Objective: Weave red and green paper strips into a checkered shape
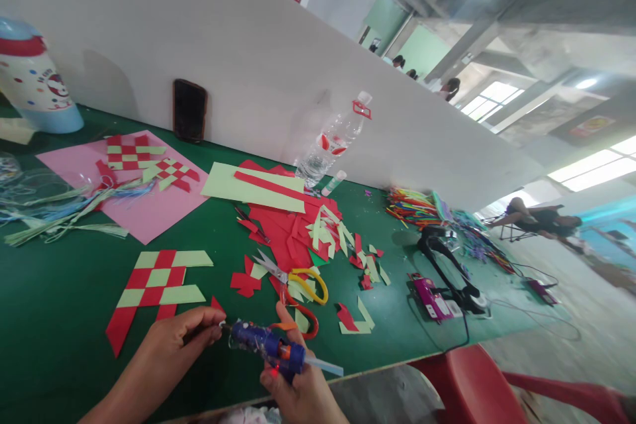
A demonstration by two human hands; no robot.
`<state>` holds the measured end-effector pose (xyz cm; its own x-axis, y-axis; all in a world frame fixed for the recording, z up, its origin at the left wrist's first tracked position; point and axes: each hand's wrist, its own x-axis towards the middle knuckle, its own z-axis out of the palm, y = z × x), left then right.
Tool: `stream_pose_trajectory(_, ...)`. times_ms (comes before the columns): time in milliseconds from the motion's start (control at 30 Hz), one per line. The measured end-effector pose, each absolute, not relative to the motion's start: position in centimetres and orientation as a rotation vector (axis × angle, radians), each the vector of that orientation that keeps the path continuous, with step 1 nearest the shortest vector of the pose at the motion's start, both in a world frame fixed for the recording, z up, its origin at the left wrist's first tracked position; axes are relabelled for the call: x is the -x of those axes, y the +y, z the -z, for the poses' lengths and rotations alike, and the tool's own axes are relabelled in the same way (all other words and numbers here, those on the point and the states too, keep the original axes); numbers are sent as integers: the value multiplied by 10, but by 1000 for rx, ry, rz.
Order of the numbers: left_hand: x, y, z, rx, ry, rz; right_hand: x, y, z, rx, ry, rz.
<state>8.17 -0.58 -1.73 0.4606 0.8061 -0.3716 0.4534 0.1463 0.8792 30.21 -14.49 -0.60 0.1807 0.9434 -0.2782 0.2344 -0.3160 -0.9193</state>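
Observation:
A blue hot glue gun [263, 341] with a clear glue stick [325, 366] out of its back is gripped in my right hand [303, 381]. Its nozzle points left, at the fingertips of my left hand [173, 341]. Those fingertips are pinched together, with a small whitish bit and a red paper piece [217, 305] by them; what exactly they hold is hard to make out. Just beyond my left hand lies a woven red and pale green paper piece [158, 281]. Scissors with yellow and red handles [285, 276] lie open beyond the glue gun.
Red and green paper scraps [325, 235] cover the middle of the green table [64, 298]. A water bottle [330, 142], glue stick tube [334, 183] and phone [189, 110] stand along the wall. Pink paper [144, 215] lies left; a black device [450, 265] and red chair [472, 381] are right.

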Motion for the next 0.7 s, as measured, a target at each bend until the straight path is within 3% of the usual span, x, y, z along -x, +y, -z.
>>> stream_pose_trajectory(700,-83,-4,5,-1501,1176,-372,-299,-144,7,1725,-1109,-1125)
